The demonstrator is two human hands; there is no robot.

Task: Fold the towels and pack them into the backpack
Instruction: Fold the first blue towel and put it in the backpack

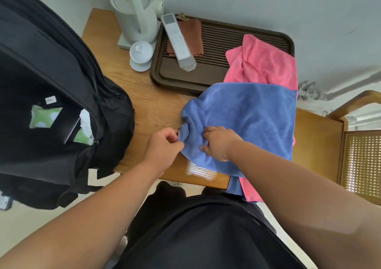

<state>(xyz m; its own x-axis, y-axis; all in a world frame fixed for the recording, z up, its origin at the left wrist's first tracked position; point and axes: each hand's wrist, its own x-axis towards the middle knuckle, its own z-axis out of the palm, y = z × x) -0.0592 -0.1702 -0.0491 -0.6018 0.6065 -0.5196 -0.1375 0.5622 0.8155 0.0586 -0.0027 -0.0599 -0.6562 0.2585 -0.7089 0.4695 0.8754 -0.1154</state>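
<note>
Currently both hands work the near-left corner of the blue terry towel [243, 116], which lies spread on the small wooden table [152, 103] over a pink terry towel [266, 64]. Left hand [162, 145] is closed, pinching the bunched corner; right hand [218, 142] lies curled just beside it, fingertips gripping the cloth. Towel extends far and right from both hands. Open black backpack [61, 103] stands left, nearer the left hand. Judgement: folding not yet done.
</note>
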